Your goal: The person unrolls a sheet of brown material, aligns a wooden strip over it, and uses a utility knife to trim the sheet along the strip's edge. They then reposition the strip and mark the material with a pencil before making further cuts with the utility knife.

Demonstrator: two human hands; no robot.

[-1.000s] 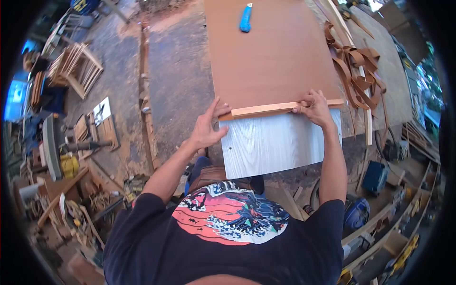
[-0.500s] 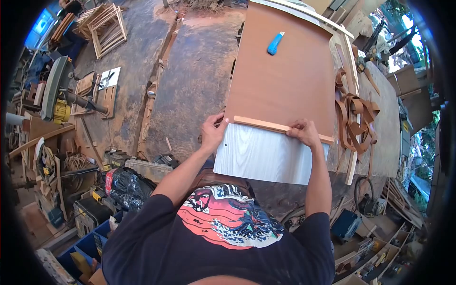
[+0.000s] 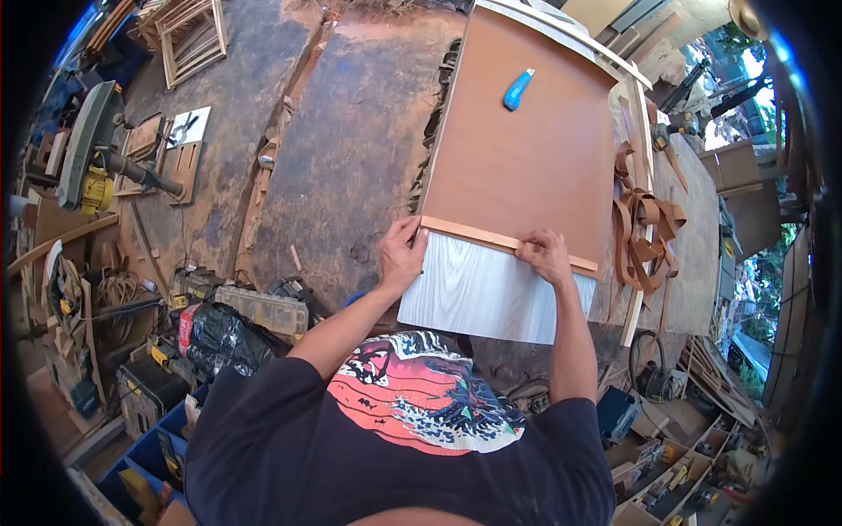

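Observation:
A narrow wooden strip lies across the lower part of a brown sheet. Below it a pale wood-grain panel sticks out toward me. With thumb and fingers closed, my left hand is at the strip's left end, by the sheet's left edge; its exact grip is partly hidden. My right hand pinches the strip right of its middle. Farther up on the brown sheet rests a blue utility knife.
Curled brown strips lie on the worktable to the right, beside a long wooden batten. A machine with a yellow motor stands at left. Toolboxes and a black plastic-wrapped bundle sit below it.
The wooden strip has slid left, so its left end now meets the brown sheet's left edge. My right hand moved left with it. The view has shifted slightly.

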